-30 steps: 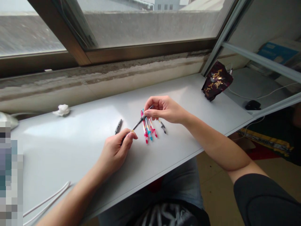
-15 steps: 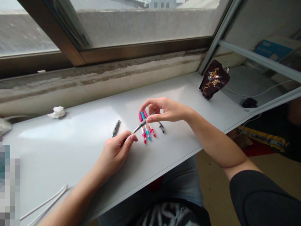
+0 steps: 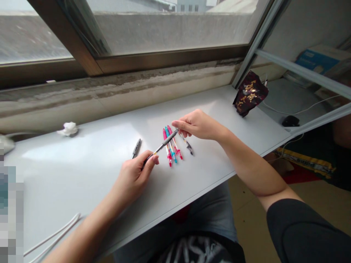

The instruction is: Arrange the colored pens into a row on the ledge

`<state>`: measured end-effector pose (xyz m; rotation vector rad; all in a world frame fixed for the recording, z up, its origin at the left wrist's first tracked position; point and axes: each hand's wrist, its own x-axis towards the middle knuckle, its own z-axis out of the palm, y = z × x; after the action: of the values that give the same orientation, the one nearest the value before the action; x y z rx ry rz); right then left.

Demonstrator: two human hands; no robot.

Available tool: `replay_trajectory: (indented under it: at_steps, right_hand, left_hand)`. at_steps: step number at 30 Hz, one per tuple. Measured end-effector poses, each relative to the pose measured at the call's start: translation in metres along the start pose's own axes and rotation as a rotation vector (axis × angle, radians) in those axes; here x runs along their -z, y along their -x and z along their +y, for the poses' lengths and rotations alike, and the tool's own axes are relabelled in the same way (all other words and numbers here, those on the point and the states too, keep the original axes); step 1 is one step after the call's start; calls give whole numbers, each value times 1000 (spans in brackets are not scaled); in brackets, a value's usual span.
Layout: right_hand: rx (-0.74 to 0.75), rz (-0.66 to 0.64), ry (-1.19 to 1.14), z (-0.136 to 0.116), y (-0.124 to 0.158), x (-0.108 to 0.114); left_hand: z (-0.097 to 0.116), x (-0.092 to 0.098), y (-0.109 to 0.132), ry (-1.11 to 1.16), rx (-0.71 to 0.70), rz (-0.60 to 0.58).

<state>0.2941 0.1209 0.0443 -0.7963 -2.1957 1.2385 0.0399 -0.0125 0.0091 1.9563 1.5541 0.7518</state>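
Observation:
My left hand (image 3: 139,171) is closed round the lower end of a grey pen (image 3: 165,142), which slants up to the right. At its upper tip, the thumb and fingers of my right hand (image 3: 192,124) are pinched together on the pen. Beneath the held pen, two pink pens (image 3: 167,146) and a teal pen (image 3: 171,144) lie side by side on the white table (image 3: 90,175). A clear pen with black parts (image 3: 188,146) rests to their right, partly under my right hand. Another grey pen (image 3: 136,148) lies behind my left hand, its lower end hidden.
A crumpled white tissue (image 3: 69,129) is at the back left, and a white cable (image 3: 55,235) at the front left. A dark red packet (image 3: 250,94) stands at the back right beside a metal frame (image 3: 301,69). Beyond it sits a black mouse (image 3: 291,121).
My right hand's fingers, spread and curved before, have closed at the pen's upper tip, and the hand has shifted slightly right. My left hand keeps its hold with little movement.

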Motion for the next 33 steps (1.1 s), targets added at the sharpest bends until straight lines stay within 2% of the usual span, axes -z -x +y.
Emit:
replay_trajectory:
  at_steps: [2, 6, 11, 16, 21, 26, 33]
  right_hand:
    - [48, -8, -70, 3, -1, 2]
    - [121, -149, -230, 6, -3, 3]
    - [148, -98, -187, 5, -2, -1]
    - [69, -48, -56, 2, 0, -1]
    - [170, -109, -101, -2, 1, 4]
    - [137, -159, -127, -3, 1, 2]
    - [142, -225, 123, 1, -1, -1]
  left_hand:
    - [0, 1, 0, -7, -2, 22]
    - [-1, 2, -2, -10, -12, 26]
    - [2, 0, -1, 17, 0, 0]
    - [5, -3, 2, 53, -1, -39]
    - [3, -1, 2, 68, 45, -43]
    - [4, 0, 2, 92, 57, -93]
    - [0, 0, 2, 88, 57, -142]
